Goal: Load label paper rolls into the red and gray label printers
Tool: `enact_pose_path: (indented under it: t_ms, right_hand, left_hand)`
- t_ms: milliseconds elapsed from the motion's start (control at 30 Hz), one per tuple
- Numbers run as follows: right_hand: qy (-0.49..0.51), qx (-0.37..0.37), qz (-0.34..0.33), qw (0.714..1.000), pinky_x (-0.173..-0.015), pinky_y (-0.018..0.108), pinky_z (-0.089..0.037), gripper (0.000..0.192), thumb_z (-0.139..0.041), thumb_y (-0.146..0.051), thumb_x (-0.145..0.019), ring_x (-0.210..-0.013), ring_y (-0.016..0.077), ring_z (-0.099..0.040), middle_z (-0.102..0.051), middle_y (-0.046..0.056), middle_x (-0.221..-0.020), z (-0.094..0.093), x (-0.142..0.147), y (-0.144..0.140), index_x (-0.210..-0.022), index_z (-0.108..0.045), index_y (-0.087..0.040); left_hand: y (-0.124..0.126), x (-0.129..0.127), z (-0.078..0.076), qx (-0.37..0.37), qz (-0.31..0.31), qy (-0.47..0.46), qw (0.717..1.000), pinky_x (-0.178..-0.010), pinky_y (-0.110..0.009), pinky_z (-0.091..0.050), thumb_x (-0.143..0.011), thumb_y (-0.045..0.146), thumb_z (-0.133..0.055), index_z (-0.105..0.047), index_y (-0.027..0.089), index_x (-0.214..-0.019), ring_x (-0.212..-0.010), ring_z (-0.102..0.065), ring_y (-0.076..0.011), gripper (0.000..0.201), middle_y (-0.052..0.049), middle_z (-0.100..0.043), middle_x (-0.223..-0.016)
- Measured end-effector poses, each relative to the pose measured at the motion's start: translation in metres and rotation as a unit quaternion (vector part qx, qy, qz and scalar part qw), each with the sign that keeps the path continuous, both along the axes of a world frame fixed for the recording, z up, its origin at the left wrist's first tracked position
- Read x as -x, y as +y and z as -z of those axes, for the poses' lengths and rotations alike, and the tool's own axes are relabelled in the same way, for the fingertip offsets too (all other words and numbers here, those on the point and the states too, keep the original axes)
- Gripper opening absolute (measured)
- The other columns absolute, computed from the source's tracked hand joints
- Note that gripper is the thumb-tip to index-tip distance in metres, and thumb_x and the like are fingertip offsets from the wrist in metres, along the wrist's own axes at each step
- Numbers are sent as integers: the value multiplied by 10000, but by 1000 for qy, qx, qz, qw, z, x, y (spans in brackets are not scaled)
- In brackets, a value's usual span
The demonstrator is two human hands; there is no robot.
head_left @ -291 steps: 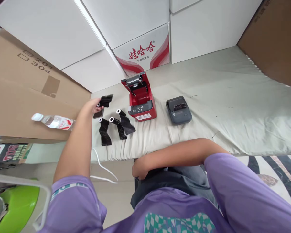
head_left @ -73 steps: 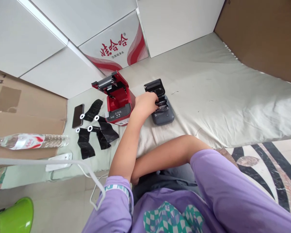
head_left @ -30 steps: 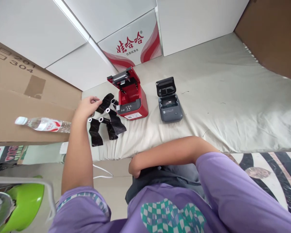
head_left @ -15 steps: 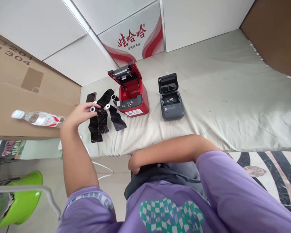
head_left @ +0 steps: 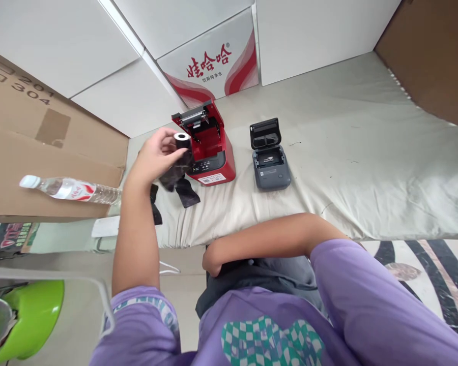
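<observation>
My left hand (head_left: 154,155) pinches a roll of black ribbon (head_left: 183,147) with a white core, its loose black length hanging below. The roll is raised beside the red label printer (head_left: 228,160), whose lid stands up over a hollow bay. Under the hand, a black ribbon strip (head_left: 188,194) lies on the cloth, and another black strip (head_left: 156,207) shows partly behind my forearm. My right hand (head_left: 213,258) rests low at my lap, bent at the wrist, its fingers hidden.
A small grey printer (head_left: 272,175) with a raised lid sits right of the red one. At left, a plastic water bottle (head_left: 70,189) lies against a cardboard box (head_left: 15,152). White boxes (head_left: 309,35) line the back. A green chair (head_left: 41,315) stands lower left.
My left hand has lifted the roll of black ribbon off the cloth and carried it right and away from me, up to the red printer. The right hand has stayed put.
</observation>
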State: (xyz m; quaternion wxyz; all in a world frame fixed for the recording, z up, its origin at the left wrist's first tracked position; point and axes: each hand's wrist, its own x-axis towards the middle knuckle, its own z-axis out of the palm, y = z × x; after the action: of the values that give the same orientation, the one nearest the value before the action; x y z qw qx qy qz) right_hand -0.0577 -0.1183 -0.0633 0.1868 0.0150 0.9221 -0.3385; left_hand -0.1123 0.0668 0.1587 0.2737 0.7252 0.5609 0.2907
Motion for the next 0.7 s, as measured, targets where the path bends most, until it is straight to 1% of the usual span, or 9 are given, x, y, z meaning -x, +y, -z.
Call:
enact_pose_path:
  t_ms: [67, 100, 200, 267, 333, 400, 533, 633, 700]
  right_hand:
    - [-48, -8, -53, 997, -833, 384, -613, 59, -808, -121, -742, -873, 306, -758, -783, 164, -859, -9, -2, 3, -727, -804, -64]
    - [-59, -11, -67, 996, -862, 386, -610, 71, -778, -118, -770, -924, 313, -759, -788, 180, -916, -13, -4, 4, -772, -812, -55]
    - [-76, -18, -89, 993, -911, 371, -598, 129, -722, -122, -831, -1013, 313, -755, -784, 207, -1010, -23, -10, 6, -850, -815, -34]
    - [-82, -20, -100, 991, -931, 367, -594, 144, -706, -128, -855, -1036, 312, -751, -781, 210, -1029, -29, -13, 6, -852, -806, -24]
    - [-87, -20, -111, 990, -957, 379, -593, 156, -693, -133, -874, -1051, 318, -747, -782, 205, -1034, -33, -14, 7, -833, -794, -21]
    - [-90, -21, -119, 989, -981, 390, -595, 155, -689, -127, -876, -1065, 321, -742, -785, 193, -1030, -37, -15, 7, -801, -783, -30]
    - [-87, -22, -123, 988, -971, 381, -607, 156, -699, -118, -860, -1064, 318, -741, -792, 172, -1003, -41, -16, 8, -736, -773, -59]
    - [-82, -21, -122, 989, -939, 363, -615, 178, -710, -136, -868, -1028, 308, -749, -792, 171, -972, -41, -16, 7, -722, -772, -53]
    - [-80, -24, -116, 990, -927, 360, -616, 166, -715, -135, -866, -1003, 304, -752, -790, 169, -945, -39, -16, 7, -745, -782, -42]
  left_hand:
    - [10, -13, 6, -10, 15, 82, 996, -897, -349, -568, -796, 390, -787, -692, 222, -1146, -918, -696, -195, 399, -51, -769, -1059]
    - [15, -19, 9, -10, 22, 130, 991, -912, -354, -562, -807, 396, -770, -711, 223, -1166, -963, -703, -221, 402, -58, -774, -1087]
    - [27, -35, 15, -5, 41, 254, 966, -994, -378, -532, -844, 404, -714, -757, 240, -1243, -1110, -697, -289, 434, -70, -780, -1192]
    - [35, -42, 19, -2, 63, 298, 952, -1023, -384, -514, -867, 390, -676, -767, 255, -1278, -1177, -681, -308, 442, -72, -770, -1269]
    - [42, -47, 23, 3, 81, 329, 941, -1041, -389, -501, -873, 369, -659, -775, 286, -1279, -1211, -672, -311, 430, -59, -764, -1310]
    - [48, -52, 27, 1, 81, 353, 932, -1042, -397, -493, -860, 339, -664, -778, 302, -1264, -1204, -678, -310, 422, -53, -774, -1296]
    - [58, -58, 32, -7, 78, 365, 928, -1030, -405, -486, -815, 292, -693, -785, 270, -1215, -1149, -707, -309, 411, -73, -804, -1201]
    - [59, -56, 31, 5, 89, 372, 924, -1074, -418, -453, -824, 311, -685, -812, 293, -1146, -1173, -703, -318, 346, -52, -813, -1180]
    - [55, -54, 27, 11, 100, 357, 929, -1068, -414, -458, -849, 334, -668, -823, 301, -1112, -1173, -702, -314, 307, -35, -812, -1184]
